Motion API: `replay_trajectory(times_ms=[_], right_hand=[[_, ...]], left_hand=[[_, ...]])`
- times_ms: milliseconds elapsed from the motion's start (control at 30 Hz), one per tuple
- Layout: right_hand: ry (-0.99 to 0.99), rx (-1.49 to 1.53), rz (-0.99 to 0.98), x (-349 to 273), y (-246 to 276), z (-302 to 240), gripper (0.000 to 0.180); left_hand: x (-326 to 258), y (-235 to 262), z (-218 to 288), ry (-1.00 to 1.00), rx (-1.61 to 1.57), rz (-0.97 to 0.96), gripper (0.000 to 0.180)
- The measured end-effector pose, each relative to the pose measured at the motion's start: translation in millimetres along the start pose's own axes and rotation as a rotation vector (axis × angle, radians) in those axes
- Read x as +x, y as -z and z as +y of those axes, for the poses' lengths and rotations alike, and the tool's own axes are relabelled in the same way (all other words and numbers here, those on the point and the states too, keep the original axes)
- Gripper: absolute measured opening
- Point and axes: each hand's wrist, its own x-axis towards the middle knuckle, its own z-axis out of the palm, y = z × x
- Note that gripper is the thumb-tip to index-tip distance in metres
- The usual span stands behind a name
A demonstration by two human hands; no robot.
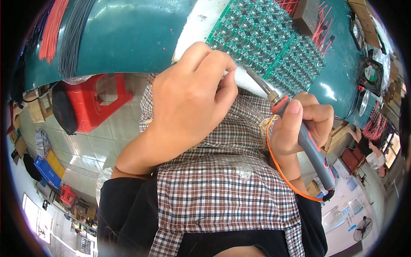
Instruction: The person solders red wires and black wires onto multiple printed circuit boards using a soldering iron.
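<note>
My right hand (287, 130) is wrapped round a soldering iron (314, 154) with a grey and red handle, an orange cord and a bare metal shaft. Its tip points up and left, close to the fingertips of my left hand (188, 92). Thumb and forefinger of that hand are pinched together; whatever lies between them is too small to make out. Just beyond both hands, a panel of green circuit boards (257, 36) carrying many small parts rests on a white foam sheet (192, 28).
Red wires (53, 30) and grey wires (75, 36) lie at the left of the green tabletop (128, 38). A dark block (306, 17) sits on red wires at the back right, with a small fan (370, 75) beyond. A red stool (92, 103) stands below left. Another person (374, 158) is far right.
</note>
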Motion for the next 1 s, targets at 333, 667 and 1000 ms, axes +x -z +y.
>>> replay_trajectory(times_ms=[333,667,1000], right_hand=[[0.093,-0.013,-0.123,0,11,9,0.029],[0.031,-0.042,-0.014,2,5,2,0.024],[0.058,0.003,-0.077,-1,14,9,0.029]], left_hand=[[-1,-6,1,-0.011,0.028,0.036,0.017],[1,-5,3,0.004,-0.023,0.046,0.012],[1,-10,1,-0.008,-0.008,0.041,0.012]])
